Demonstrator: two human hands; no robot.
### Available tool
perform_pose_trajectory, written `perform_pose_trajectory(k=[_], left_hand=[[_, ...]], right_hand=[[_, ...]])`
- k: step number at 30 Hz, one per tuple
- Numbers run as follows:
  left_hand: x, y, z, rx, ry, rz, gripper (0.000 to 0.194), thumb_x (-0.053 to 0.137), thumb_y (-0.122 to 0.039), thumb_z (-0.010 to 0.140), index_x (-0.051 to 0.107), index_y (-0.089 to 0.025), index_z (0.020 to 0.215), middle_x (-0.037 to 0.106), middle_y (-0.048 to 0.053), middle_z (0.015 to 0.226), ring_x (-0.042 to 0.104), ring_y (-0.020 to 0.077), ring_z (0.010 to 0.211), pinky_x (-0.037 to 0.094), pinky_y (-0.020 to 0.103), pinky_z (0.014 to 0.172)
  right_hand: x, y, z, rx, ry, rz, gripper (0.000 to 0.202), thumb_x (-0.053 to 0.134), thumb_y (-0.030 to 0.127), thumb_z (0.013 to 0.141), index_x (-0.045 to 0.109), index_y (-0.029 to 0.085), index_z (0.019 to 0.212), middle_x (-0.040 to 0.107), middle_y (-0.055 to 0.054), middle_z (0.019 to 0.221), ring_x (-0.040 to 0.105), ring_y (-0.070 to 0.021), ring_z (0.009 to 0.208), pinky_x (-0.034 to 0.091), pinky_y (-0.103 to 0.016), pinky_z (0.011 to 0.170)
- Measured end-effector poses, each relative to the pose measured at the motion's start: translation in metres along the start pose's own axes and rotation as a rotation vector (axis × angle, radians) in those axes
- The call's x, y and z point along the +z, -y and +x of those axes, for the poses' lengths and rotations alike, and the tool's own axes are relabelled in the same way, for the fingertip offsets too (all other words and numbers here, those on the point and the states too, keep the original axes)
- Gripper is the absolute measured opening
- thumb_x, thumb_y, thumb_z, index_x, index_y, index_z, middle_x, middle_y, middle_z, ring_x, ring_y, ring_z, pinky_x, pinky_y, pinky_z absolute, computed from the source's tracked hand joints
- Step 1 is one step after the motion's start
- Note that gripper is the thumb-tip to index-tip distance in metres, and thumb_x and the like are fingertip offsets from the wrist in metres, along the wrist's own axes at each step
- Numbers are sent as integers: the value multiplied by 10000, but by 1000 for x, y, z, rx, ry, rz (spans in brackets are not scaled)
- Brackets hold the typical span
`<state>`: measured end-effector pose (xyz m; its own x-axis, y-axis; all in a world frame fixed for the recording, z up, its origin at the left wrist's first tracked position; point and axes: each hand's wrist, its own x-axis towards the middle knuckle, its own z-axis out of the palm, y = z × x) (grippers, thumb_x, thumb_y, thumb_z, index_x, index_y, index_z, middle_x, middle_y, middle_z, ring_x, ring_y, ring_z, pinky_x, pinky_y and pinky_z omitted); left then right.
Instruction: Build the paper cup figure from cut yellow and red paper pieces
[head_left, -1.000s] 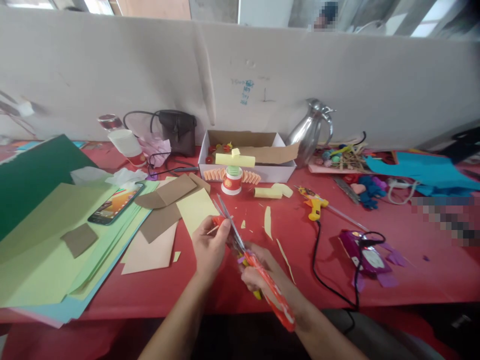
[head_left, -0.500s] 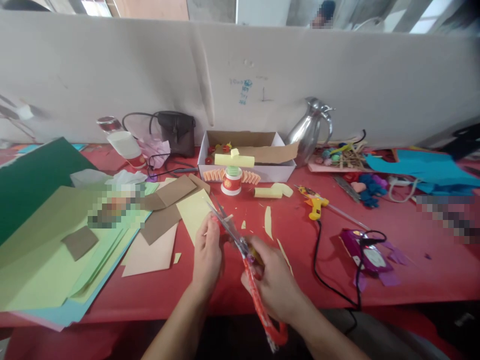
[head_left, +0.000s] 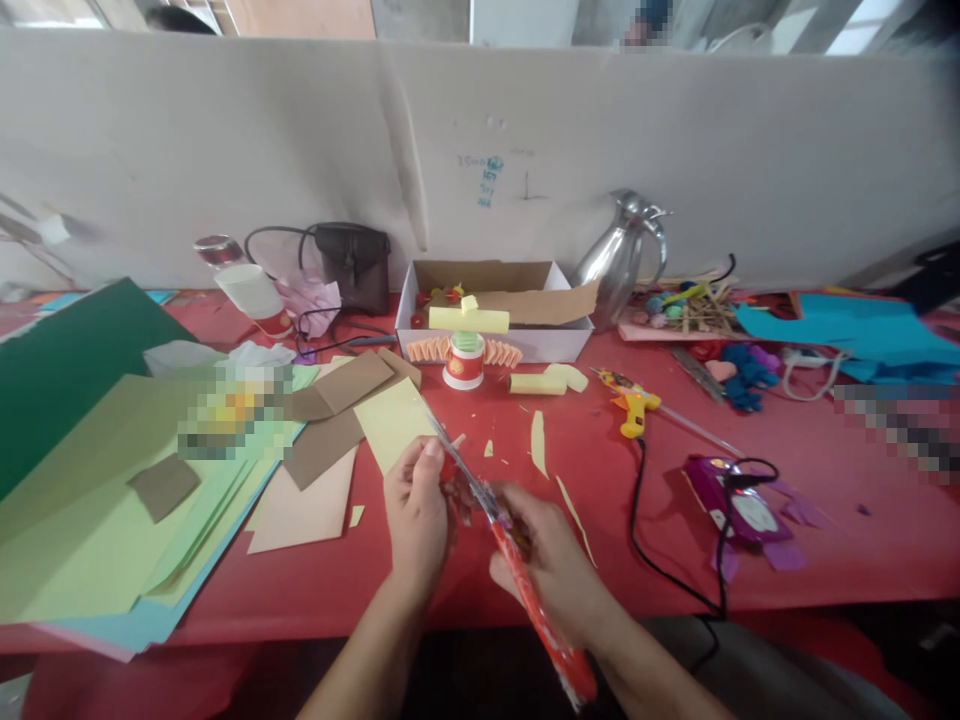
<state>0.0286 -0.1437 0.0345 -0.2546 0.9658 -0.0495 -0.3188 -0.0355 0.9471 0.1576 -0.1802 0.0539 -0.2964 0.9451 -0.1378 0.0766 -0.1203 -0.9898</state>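
Note:
My right hand (head_left: 551, 555) is wrapped round a pair of scissors (head_left: 534, 600) with a red-covered handle. The blades angle up and to the left, looking nearly closed. Beside them my left hand (head_left: 418, 500) is closed in a pinch, thumb uppermost. Something small and reddish shows by its fingertips, but it blends with the red table and I cannot make it out. Just beyond the left hand lies a pale yellow sheet (head_left: 394, 420). Ahead stands a paper cup (head_left: 463, 362) with pleated orange paper strips at both sides and a yellow roll (head_left: 469, 320) above it.
A yellow glue gun (head_left: 637, 412) and a purple box (head_left: 739, 505) with a black cord lie right. Coloured paper (head_left: 67, 500) and brown card (head_left: 322, 445) cover the left. Behind are a white box (head_left: 510, 347), a metal jug (head_left: 611, 260) and a dark bag (head_left: 352, 265). Yellow scraps lie mid-table.
The scissor blades have come together, and the red handle has swung slightly right and straightened. My left hand has turned a little, still beside the blades.

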Motion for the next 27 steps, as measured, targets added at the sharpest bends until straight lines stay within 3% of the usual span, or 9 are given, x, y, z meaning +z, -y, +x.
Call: perform_pose_trajectory(k=[4,8,12,15,18,20,23,27], left_hand=[[0,-1,0,24,-4,-7,338,578,-507,873,554,-200,733,511,-59,432,447,80,318,352,181,315],[2,-2,1,27,-18,-20,362,592,-505,862,508,-203,681,484,-67,430,433,75,317,342,179,319],[2,-1,3,16,-32,-84,318,616,-495,844,555,-195,755,545,-58,530,492,73,390,375,174,368],[-4,-1,8,-13,-116,-191,296,632,-476,833,589,-184,806,603,-38,626,529,58,459,361,147,387],[-17,-5,19,49,-218,-358,329,654,-493,811,599,-171,772,628,-12,666,547,51,516,294,123,355],[-27,-9,27,84,-190,-399,353,687,-508,796,645,-159,825,674,15,755,560,45,559,380,111,419],[-40,-12,36,81,-145,-443,326,808,-384,720,694,-166,932,714,33,942,617,51,687,528,127,649],[-42,-10,42,-97,-28,-515,321,841,-271,689,713,-153,958,721,45,967,651,76,728,573,169,726]], right_hand=[[1,-5,0,2,9,51,461,495,48,620,619,204,1036,397,74,677,323,-93,590,308,-219,545],[-1,-6,3,-14,14,18,434,527,43,650,616,216,1037,392,74,650,385,-108,612,371,-227,614],[-12,1,4,-44,25,-131,346,646,142,733,579,232,1061,517,47,759,473,-123,685,415,-234,668],[-23,6,0,-27,20,-191,403,709,253,761,558,258,1135,564,28,855,509,-135,728,436,-246,694],[-36,5,-4,-12,-28,-177,432,636,344,848,512,287,1258,585,-4,974,547,-163,819,462,-285,757],[-45,0,1,-25,-86,-321,448,627,353,851,510,286,1279,599,-25,1037,563,-192,899,458,-322,818],[-58,-15,21,-19,-175,-795,389,644,308,804,606,235,1184,625,-71,1041,557,-257,994,410,-381,894],[-76,-37,52,8,-205,-1140,443,599,260,813,616,153,1242,611,-152,1105,517,-313,1099,383,-401,936]])
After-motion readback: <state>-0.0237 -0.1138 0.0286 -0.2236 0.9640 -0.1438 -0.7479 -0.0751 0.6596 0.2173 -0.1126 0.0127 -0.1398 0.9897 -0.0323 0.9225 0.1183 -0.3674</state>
